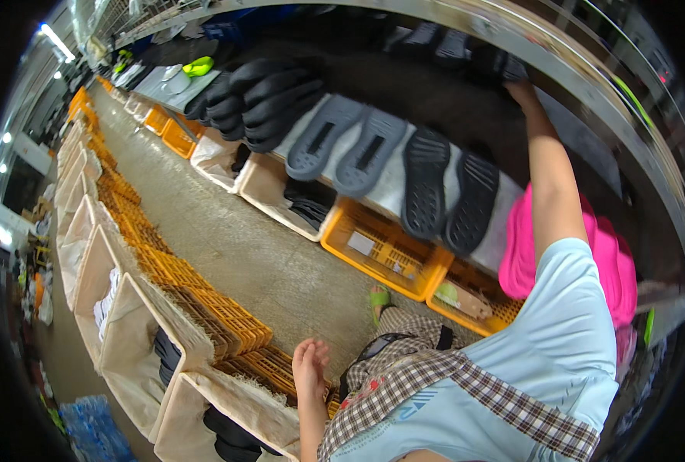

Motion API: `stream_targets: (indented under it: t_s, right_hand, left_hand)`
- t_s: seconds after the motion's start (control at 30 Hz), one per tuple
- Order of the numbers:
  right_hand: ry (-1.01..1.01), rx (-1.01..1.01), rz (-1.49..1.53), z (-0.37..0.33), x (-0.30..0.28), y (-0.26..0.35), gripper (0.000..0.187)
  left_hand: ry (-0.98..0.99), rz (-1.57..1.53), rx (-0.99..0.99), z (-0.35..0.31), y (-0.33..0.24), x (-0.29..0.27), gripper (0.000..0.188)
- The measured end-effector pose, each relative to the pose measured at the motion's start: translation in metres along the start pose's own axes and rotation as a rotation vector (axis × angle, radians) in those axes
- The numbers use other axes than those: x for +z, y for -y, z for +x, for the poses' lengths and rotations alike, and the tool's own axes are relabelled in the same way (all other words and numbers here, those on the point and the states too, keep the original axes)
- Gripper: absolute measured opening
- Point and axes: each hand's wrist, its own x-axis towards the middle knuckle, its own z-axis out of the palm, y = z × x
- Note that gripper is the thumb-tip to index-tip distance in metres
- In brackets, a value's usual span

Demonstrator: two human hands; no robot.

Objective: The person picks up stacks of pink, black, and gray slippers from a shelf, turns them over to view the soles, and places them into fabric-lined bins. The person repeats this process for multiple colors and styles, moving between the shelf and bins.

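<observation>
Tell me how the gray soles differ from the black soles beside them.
The gray soles are much paler than the black soles. The gray soles carry a long dark strip along the middle; the black soles show none. The black soles lie nearer the pink stack than the gray soles. Both are pairs laid side by side on the table.

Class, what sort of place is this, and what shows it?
Probably a shoe factory or footwear workshop: grey soles and black soles lie paired on a bench, with stacked orange crates across the aisle.
</observation>
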Motion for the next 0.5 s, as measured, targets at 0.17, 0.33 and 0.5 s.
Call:
stream_targets:
  t_s: [0.17,0.33,0.5]
  right_hand:
    - [-0.145,-0.033,0.052,0.046,0.077,-0.112,0.073]
    - [0.046,0.083,-0.159,0.04,0.122,-0.185,0.07]
    - [0.081,0.026,-0.258,0.064,0.141,-0.263,0.067]
  left_hand:
    - [-0.112,0.001,-0.058,0.044,-0.035,0.04,0.016]
    - [-0.092,0.067,-0.152,0.082,-0.06,0.072,0.017]
    - [-0.097,0.123,-0.212,0.109,-0.074,0.084,0.019]
